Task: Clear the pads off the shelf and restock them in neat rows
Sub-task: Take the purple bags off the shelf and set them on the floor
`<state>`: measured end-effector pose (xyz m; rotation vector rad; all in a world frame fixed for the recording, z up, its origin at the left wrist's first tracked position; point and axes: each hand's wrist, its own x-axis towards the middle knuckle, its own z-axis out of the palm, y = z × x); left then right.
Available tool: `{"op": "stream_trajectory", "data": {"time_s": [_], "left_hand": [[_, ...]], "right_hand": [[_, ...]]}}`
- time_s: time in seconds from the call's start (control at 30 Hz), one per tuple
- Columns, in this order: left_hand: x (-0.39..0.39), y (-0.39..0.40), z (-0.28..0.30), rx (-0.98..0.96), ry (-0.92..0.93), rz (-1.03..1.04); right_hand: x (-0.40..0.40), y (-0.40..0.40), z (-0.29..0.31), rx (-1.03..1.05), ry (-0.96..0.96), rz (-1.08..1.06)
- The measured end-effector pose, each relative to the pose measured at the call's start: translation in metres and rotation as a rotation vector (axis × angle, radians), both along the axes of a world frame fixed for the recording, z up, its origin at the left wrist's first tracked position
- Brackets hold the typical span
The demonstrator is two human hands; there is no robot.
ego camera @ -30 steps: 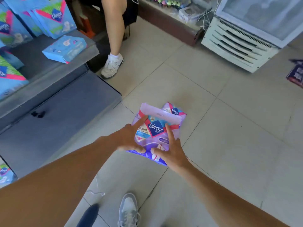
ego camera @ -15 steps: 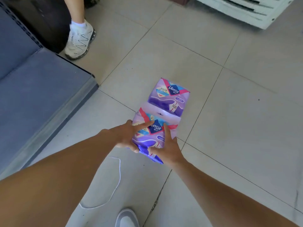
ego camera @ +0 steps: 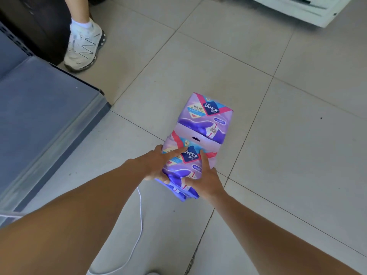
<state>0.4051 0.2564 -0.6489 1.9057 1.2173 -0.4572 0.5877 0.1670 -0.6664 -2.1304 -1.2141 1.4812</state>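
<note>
Purple pad pack held low over the tiled floor, gripped from both sides: left hand curled round its left edge with a finger laid across the front, right hand clasping its lower right corner, forefinger stretched up the face. Top flap overlapped a second purple pack lying flat on the tiles just beyond. Bare tile lay wide to the right and ahead. Left, well apart, ran the grey shelf base, its corner near the second pack. Beyond it stood a bystander's white sneaker. White cable trailed below. White louvred unit at top edge.
</note>
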Motion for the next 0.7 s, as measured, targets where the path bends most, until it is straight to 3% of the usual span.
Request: {"op": "stream_trajectory", "data": {"time_s": [0.13,0.27,0.43,0.7], "left_hand": [[-0.004,-0.004,0.035,0.060,0.107,-0.057],[-0.013,-0.012,0.104,0.130,0.170,0.002],[-0.038,-0.028,0.219,0.249,0.305,0.049],[-0.089,-0.066,0.396,0.366,0.406,0.277]], "right_hand": [[0.006,0.000,0.031,-0.090,-0.155,0.081],[0.005,-0.002,0.099,-0.081,-0.336,0.273],[-0.021,0.015,0.216,0.147,-0.470,0.593],[-0.105,0.033,0.398,0.536,-0.564,0.905]]}}
